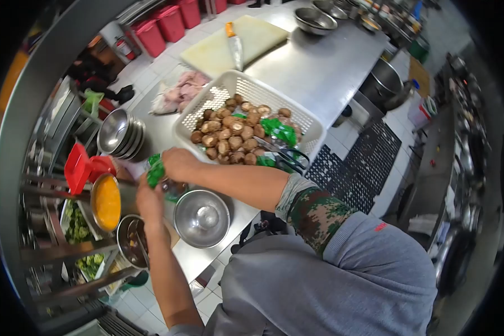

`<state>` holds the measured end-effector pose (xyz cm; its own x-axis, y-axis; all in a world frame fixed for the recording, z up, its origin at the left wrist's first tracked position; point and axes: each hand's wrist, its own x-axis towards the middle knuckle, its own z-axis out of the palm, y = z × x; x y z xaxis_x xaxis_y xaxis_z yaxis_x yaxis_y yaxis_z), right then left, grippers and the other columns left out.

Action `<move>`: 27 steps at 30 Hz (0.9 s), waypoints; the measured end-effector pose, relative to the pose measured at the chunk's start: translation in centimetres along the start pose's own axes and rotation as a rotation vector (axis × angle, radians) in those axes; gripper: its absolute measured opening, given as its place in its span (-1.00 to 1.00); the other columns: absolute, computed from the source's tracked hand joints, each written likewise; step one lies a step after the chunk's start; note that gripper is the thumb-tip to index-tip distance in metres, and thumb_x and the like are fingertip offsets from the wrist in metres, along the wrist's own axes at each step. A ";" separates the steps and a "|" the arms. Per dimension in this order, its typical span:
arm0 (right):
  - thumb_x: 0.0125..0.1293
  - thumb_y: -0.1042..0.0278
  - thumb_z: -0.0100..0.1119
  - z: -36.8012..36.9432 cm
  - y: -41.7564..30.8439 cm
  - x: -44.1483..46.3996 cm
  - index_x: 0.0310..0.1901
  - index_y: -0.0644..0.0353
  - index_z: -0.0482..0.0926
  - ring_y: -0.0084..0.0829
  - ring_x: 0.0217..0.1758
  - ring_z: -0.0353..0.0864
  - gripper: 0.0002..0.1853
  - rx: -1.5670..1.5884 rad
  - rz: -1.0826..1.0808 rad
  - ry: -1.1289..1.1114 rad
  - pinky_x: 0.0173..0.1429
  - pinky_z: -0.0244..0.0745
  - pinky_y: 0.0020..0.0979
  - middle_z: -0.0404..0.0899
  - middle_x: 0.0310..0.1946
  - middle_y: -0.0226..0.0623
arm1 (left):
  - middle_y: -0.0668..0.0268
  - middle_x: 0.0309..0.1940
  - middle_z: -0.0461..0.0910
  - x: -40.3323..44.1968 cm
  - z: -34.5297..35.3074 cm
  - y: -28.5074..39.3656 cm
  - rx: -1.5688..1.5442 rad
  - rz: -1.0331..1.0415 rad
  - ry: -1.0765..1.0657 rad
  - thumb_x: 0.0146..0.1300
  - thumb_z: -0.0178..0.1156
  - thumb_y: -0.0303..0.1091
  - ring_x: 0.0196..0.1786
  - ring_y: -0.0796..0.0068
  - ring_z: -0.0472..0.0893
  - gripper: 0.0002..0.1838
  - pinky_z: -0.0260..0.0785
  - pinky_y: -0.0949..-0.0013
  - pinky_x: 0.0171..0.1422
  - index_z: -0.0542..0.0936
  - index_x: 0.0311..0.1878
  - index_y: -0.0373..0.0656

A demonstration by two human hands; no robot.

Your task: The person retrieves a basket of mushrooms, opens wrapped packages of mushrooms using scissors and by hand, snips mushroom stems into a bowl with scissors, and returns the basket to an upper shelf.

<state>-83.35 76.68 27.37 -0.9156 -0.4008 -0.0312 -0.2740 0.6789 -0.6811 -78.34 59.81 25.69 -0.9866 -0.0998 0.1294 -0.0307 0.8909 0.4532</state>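
My right hand (pixel 179 164) and my left hand (pixel 149 200) are close together at the table's left side, both closed on a green plastic bag (pixel 155 171). Its lower part, partly hidden by my hands, looks see-through, with something brownish inside that I cannot make out. Just below sits a steel bowl (pixel 202 218) with nothing visible in it. Beyond my right forearm stands a white perforated basket (pixel 313 120) holding many brown mushrooms (pixel 236 130). Green bag pieces (pixel 279 131) and black-handled scissors (pixel 292 159) lie among the mushrooms.
A bowl of orange-yellow liquid (pixel 106 203) and a pot with a dark liquid (pixel 133 241) stand left of my left arm. Stacked steel bowls (pixel 115 132) and pale pink meat (pixel 186 89) are further back. A knife (pixel 235 46) lies on the cutting board (pixel 263 35).
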 end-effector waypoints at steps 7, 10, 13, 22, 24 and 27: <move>0.22 0.31 0.25 2.1 0.5 -0.2 -0.09 0.26 0.65 0.09 0.03 0.65 -0.72 0.023 -0.060 0.147 0.11 0.58 -0.06 0.59 -0.05 0.10 | -0.10 -0.17 0.66 0.7 -1.3 -3.1 -0.001 0.250 0.058 0.18 0.32 -0.45 -0.03 -0.23 0.63 -0.63 0.44 -0.06 0.02 0.54 0.07 -0.22; 0.14 0.34 0.34 0.8 0.0 -0.9 -0.02 0.28 0.61 0.09 0.12 0.60 -0.63 0.071 -0.039 0.114 0.18 0.54 -0.08 0.54 0.05 0.08 | -0.09 -0.17 0.66 1.0 -1.9 -2.9 0.042 0.231 0.007 0.18 0.33 -0.44 -0.02 -0.22 0.62 -0.63 0.44 -0.03 0.03 0.54 0.06 -0.23; 0.14 0.32 0.36 1.0 -1.0 -1.1 0.00 0.31 0.58 0.09 0.10 0.61 -0.60 0.206 -0.085 0.201 0.19 0.53 -0.09 0.59 0.00 0.07 | -0.06 -0.17 0.66 1.0 -2.4 -3.5 -0.001 0.167 0.024 0.17 0.34 -0.43 -0.05 -0.17 0.64 -0.62 0.45 0.01 0.05 0.54 0.07 -0.24; 0.24 0.43 0.26 3.1 0.3 -1.4 -0.03 0.24 0.56 0.06 0.01 0.61 -0.74 0.389 -0.215 0.533 0.11 0.51 -0.07 0.62 -0.13 0.00 | 0.23 -0.24 0.63 -0.2 -4.0 -2.2 -0.500 -0.006 -0.099 0.17 0.34 -0.48 -0.30 0.41 0.62 -0.58 0.46 0.39 -0.19 0.51 0.10 -0.31; 0.24 0.42 0.28 3.9 -0.5 -1.6 -0.05 0.22 0.55 0.02 -0.03 0.59 -0.75 0.397 -0.312 0.595 0.10 0.51 -0.10 0.56 -0.13 -0.08 | 0.28 -0.26 0.60 -0.2 -3.2 -2.0 -0.651 -0.092 -0.094 0.18 0.33 -0.48 -0.34 0.50 0.59 -0.61 0.43 0.46 -0.24 0.50 0.06 -0.31; 0.22 0.40 0.30 4.1 -0.7 -1.6 -0.03 0.19 0.55 0.02 -0.02 0.59 -0.71 0.373 -0.394 0.485 0.10 0.51 -0.11 0.55 -0.11 -0.08 | 0.29 -0.31 0.57 0.1 -2.3 -3.9 -0.640 -0.055 -0.070 0.20 0.31 -0.48 -0.33 0.51 0.57 -0.68 0.43 0.46 -0.24 0.47 -0.01 -0.31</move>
<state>-80.49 74.31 24.95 -0.8207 -0.1953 0.5369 -0.5710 0.2508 -0.7817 -77.99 55.35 25.97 -0.9951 -0.0889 0.0431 -0.0007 0.4427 0.8967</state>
